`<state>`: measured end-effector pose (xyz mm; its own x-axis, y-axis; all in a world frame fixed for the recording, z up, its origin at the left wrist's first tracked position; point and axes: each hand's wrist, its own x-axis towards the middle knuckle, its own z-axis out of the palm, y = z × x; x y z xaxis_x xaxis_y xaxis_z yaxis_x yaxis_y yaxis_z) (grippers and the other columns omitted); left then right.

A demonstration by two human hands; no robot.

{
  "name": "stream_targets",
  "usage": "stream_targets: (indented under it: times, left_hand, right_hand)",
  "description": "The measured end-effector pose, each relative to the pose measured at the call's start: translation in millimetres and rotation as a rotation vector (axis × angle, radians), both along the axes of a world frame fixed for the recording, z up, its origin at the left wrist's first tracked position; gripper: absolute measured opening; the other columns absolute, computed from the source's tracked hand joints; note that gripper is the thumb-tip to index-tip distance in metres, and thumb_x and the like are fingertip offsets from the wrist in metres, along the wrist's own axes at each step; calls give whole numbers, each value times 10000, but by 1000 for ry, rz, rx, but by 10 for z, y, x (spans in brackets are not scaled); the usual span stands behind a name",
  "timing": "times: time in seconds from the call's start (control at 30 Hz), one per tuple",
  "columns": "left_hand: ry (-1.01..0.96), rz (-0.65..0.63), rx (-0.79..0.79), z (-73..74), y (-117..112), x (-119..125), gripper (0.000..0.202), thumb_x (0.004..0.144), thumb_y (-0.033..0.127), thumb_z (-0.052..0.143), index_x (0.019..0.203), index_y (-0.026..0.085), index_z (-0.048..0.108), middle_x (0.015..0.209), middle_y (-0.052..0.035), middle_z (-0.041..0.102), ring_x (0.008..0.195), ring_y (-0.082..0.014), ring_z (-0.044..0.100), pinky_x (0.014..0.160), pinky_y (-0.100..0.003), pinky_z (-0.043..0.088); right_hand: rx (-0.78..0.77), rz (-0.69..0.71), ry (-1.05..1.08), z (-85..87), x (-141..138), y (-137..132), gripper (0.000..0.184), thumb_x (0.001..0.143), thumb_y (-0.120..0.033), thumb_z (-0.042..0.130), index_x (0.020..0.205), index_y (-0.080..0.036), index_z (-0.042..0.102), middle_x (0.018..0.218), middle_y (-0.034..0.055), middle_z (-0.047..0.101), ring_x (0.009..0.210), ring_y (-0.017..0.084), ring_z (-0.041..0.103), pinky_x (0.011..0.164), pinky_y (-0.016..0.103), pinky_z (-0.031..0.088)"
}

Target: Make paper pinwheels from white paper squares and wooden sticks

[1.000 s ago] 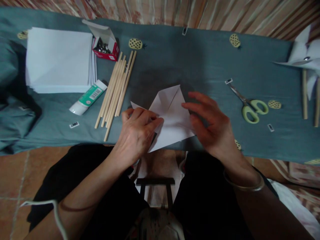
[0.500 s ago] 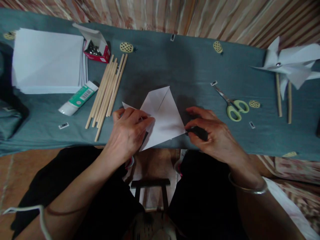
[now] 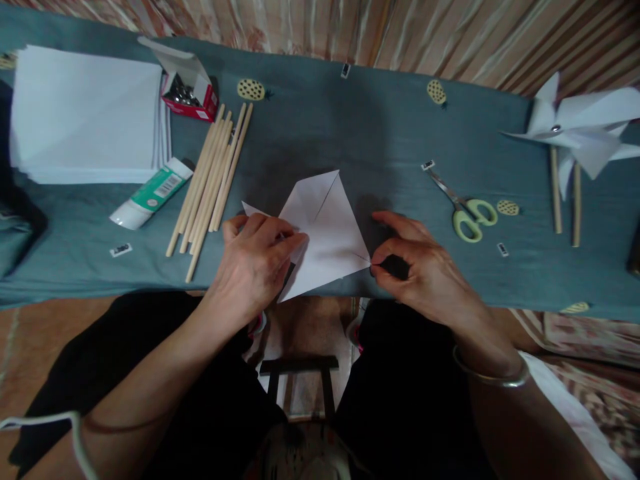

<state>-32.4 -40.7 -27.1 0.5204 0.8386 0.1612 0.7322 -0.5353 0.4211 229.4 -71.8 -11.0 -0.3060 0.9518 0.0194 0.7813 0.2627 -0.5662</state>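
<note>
A white sheet of paper (image 3: 333, 233), with slits running in from its corners, lies at the front of the cloth-covered table. My left hand (image 3: 259, 257) is closed on the paper's left part, thumb on top, and covers some of it. At the right corner, my right hand (image 3: 417, 267) pinches the paper's tip between thumb and index finger, its other fingers curled loosely. Right of that hand lie scissors with green handles (image 3: 469, 220), blades pointing away to the upper left.
Left of my hands are wooden sticks (image 3: 215, 180), a glue tube (image 3: 153, 193), an open red-and-white box of metal pins (image 3: 187, 93) and a stack of white paper (image 3: 85, 113). White paper pinwheels (image 3: 575, 123) on sticks lie at the far right. A curtain (image 3: 350, 30) hangs behind.
My right thumb and index finger have closed together on the paper's right corner. My left hand keeps its place on the sheet. The view has shifted slightly.
</note>
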Motion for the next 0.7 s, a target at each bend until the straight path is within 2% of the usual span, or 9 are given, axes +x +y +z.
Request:
stream_targets:
  times: [0.1, 0.23, 0.4, 0.57, 0.7]
  left_hand:
    - [24, -13, 14, -3, -3, -6, 305, 899, 166, 496, 1069, 301, 709, 1040, -77, 717, 984, -296, 611, 860, -535, 397]
    - [35, -21, 35, -4, -5, -4, 310, 907, 157, 478, 1087, 241, 716, 1031, -110, 721, 973, -314, 614, 844, -545, 407]
    - [42, -19, 39, -17, -2, -4, 317, 909, 159, 477, 1074, 287, 715, 1037, -83, 720, 983, -292, 610, 852, -525, 399]
    - [24, -19, 84, -38, -6, -3, 303, 907, 148, 486, 1079, 247, 715, 1014, -99, 723, 962, -298, 617, 842, -525, 397]
    - [18, -10, 43, -29, -3, -3, 308, 902, 156, 492, 1073, 282, 715, 1028, -85, 722, 980, -304, 615, 850, -531, 393]
  right_hand:
    - [-12, -16, 31, -5, -5, 5, 99, 756, -132, 617, 759, -221, 660, 1415, 82, 561, 1318, 340, 508, 1073, 598, 420]
    - [-19, -21, 40, 0, 24, 8, 62, 764, -165, 643, 777, -220, 667, 1421, 94, 555, 1312, 340, 515, 1069, 602, 421]
    - [-4, -17, 11, 4, 40, -4, 96, 757, -193, 682, 841, -238, 674, 1447, 79, 526, 1357, 346, 467, 1087, 610, 409]
    - [-19, -3, 41, -20, 17, -9, 71, 763, -166, 668, 774, -235, 654, 1426, 69, 542, 1371, 330, 458, 1105, 606, 397]
    - [3, -18, 60, -14, 26, 0, 56, 779, -185, 667, 744, -223, 646, 1417, 94, 555, 1356, 326, 478, 1098, 596, 402]
